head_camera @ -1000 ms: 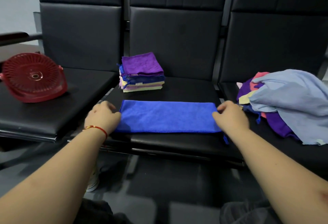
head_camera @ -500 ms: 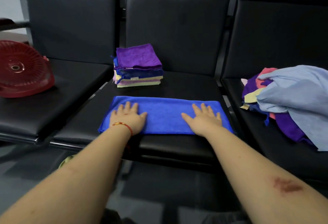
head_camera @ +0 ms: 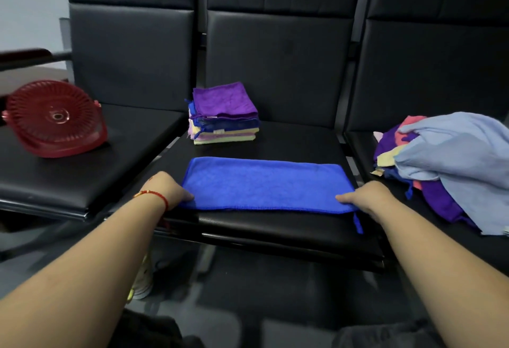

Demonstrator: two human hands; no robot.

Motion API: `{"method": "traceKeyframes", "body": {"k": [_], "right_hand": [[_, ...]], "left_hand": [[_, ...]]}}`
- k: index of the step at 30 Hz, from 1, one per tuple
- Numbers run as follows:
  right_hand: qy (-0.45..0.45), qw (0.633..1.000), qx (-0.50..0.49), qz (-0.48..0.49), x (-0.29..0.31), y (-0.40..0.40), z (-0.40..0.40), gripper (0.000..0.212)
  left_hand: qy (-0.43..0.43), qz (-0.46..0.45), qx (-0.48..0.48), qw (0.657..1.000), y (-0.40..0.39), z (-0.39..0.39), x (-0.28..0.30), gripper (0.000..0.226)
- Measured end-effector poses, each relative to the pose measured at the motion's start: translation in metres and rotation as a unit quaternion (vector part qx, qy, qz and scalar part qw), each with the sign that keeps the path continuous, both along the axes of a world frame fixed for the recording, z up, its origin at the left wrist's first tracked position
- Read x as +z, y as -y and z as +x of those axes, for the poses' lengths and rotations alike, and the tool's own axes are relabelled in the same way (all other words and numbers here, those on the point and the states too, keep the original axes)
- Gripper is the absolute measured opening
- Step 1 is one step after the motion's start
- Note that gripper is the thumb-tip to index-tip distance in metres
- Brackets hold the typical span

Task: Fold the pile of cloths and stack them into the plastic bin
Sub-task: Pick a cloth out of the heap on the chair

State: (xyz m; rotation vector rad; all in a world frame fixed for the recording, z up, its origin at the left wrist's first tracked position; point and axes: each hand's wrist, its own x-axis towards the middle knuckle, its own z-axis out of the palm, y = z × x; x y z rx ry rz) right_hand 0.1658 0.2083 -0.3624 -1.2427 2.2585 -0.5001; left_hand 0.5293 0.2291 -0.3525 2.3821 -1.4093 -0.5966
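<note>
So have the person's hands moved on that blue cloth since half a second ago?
Yes. Both hands slid outward from flat on the blue cloth: the left hand now grips its left end, the right hand its right end, while the cloth lies on the same seat.

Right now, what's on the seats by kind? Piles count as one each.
Blue cloth being folded, a hand at each near corner: 1
Folded cloth stack: 1
Unfolded cloth pile: 1
Red plastic basket, tipped on its side: 1
Total: 4
</note>
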Motion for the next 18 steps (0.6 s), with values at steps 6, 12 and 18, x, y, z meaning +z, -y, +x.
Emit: {"method": "traceKeyframes", "body": {"k": [6,12,18], "right_hand": [[0.189,0.980,-0.029,-0.055,0.005,-0.016,-0.008,0.016],[0.488,0.869,-0.060,-0.062,0.020,-0.026,0.006,0.017],[0.561,0.816,-0.054,-0.132,0.036,-0.015,0.051,0.007]], "left_hand": [[-0.067,0.056,-0.033,0.996,-0.014,0.008,0.006,0.044],[-0.160,0.025,-0.009,0.987,-0.017,0.008,0.008,0.028],[-0.323,0.025,0.038,0.945,-0.021,0.008,0.009,0.017]]}}
